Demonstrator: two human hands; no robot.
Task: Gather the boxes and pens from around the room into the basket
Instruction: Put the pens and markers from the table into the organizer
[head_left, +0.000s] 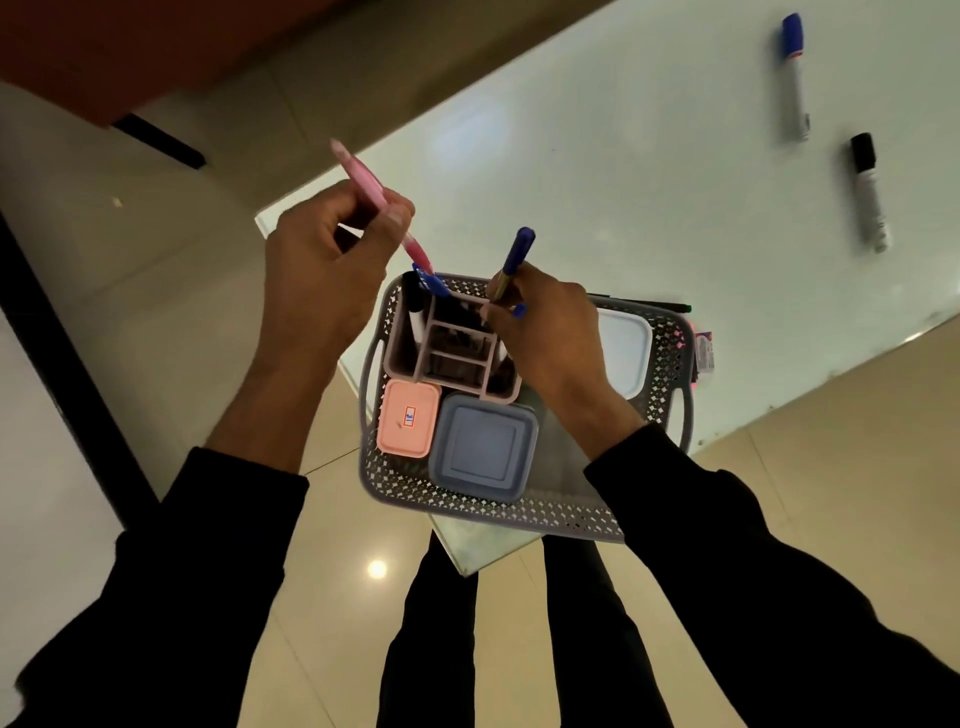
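basket at near tabletop corner, holds blue box, pink box | right hand fingers clamped on blue pen | left hand fingers clamped on pink pen | two markers far on tabletop

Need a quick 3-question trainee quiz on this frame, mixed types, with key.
1. True or false: the left hand holds a pink pen.
2. Which lies on the table, outside the basket? A) pink box B) black-capped marker C) grey-blue box
3. Fill in: the right hand holds a ____ pen over the pen holder.

Key: 1 true; 2 B; 3 blue.
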